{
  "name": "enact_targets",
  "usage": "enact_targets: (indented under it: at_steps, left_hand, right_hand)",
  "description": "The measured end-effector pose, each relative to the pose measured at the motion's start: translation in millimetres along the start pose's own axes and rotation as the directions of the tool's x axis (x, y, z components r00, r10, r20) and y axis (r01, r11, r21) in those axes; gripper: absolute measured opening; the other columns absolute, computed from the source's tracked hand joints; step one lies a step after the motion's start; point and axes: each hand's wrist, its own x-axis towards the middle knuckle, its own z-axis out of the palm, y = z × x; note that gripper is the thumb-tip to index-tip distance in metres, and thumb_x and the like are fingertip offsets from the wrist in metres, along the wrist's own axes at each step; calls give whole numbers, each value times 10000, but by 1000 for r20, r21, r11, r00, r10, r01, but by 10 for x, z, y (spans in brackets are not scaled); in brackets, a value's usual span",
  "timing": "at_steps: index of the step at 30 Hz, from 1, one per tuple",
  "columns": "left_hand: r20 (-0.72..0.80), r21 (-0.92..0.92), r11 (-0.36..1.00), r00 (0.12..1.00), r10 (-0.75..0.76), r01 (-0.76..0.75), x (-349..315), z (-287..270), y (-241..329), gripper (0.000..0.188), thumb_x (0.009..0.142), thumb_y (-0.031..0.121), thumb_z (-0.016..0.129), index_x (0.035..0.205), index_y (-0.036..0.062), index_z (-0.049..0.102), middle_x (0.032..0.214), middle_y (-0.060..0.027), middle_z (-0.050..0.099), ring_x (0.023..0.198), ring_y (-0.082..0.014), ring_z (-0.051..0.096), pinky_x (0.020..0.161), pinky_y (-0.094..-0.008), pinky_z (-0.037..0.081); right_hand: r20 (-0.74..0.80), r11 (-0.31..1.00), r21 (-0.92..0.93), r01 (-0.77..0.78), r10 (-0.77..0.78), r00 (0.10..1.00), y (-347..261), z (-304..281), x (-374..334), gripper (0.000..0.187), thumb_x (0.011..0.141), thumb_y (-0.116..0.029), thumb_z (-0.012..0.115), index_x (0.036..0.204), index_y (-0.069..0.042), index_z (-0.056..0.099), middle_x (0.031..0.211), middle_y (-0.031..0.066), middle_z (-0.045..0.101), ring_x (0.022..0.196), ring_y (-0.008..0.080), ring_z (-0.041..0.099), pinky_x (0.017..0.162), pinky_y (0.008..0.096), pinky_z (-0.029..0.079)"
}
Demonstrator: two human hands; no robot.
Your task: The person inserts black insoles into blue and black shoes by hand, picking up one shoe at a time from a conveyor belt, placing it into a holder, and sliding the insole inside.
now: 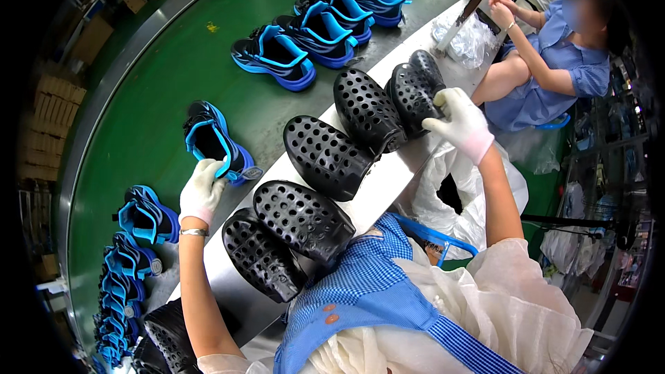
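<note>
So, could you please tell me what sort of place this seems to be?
Probably a shoe factory: rows of blue-and-black shoes stand on what looks like a green conveyor belt, with perforated black forms alongside.

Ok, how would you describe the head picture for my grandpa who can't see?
A person's gloved left hand pinches a blue-and-black sneaker's collar while their gloved right hand holds a black, hole-dotted shoe form. More sneakers line a green work surface; a co-worker sits at upper right.
</note>
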Motion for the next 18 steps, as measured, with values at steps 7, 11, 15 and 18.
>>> enact_targets:
  at_steps: [7,11,15,18]
  left_hand:
    - [-199,-209,978,978,-61,18,-227,-264,185,371,855,117,594,1218,43,585,1150,-184,593,999,-336,618,885,-378,484]
    - [-120,-795,606,976,-182,15,-234,-483,466,616,940,341,565,1431,8,397,1374,-172,483,1151,-237,538,981,-357,425]
    - [-19,-988,-152,997,-78,-31,-259,-687,888,860,922,554,531,1504,15,199,1478,-188,352,1284,-296,457,1087,-439,374]
    - [-123,-965,-215,984,-129,-149,-374,-699,881,789,952,569,451,1478,16,248,1405,-209,445,1242,-314,512,1032,-459,448]
  right_hand:
    - [-226,986,104,129,-103,969,-563,-497,32,414,702,-217,803,985,-15,578,900,89,564,751,185,584,696,309,502]
    - [-190,855,316,412,-369,910,-1409,-378,78,414,705,-192,803,1003,-17,575,906,68,564,787,166,587,707,292,505]
    - [-17,656,419,628,-685,728,-2262,-104,96,393,708,-212,790,991,-42,575,923,91,557,827,232,590,733,336,506]
    - [27,560,491,668,-776,630,-2673,99,63,409,705,-266,787,983,-57,571,917,110,552,844,281,595,732,365,502]
